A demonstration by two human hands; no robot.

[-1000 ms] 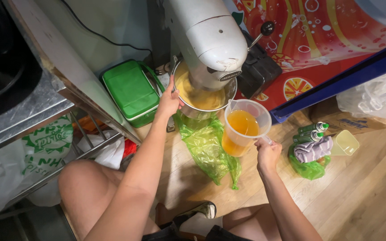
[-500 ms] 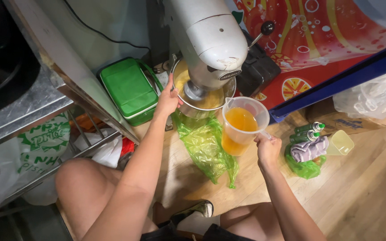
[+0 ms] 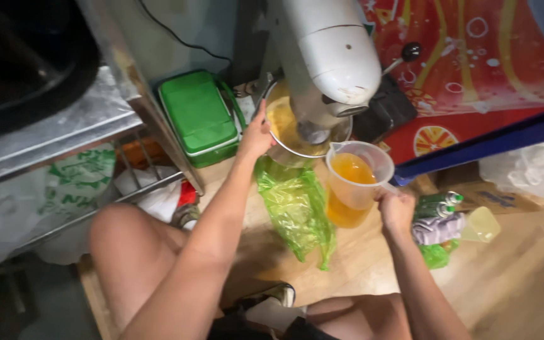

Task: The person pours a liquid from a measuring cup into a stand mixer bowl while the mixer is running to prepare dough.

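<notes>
right hand (image 3: 396, 211) is closed around the handle of the clear jug (image 3: 355, 182), centre frame, about half full of orange liquid: likely heavy, sloshy, best gripped at that handle. left hand (image 3: 256, 135) grips the rim of the mixer bowl (image 3: 284, 129), just above.

The jug (image 3: 355, 182) has moved closer to the mixing bowl (image 3: 297, 135)

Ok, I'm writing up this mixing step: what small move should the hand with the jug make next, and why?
Probably tip the jug toward the mixer bowl. The right hand holds it upright beside the rim, orange liquid inside, while the left hand steadies the bowl.
</notes>
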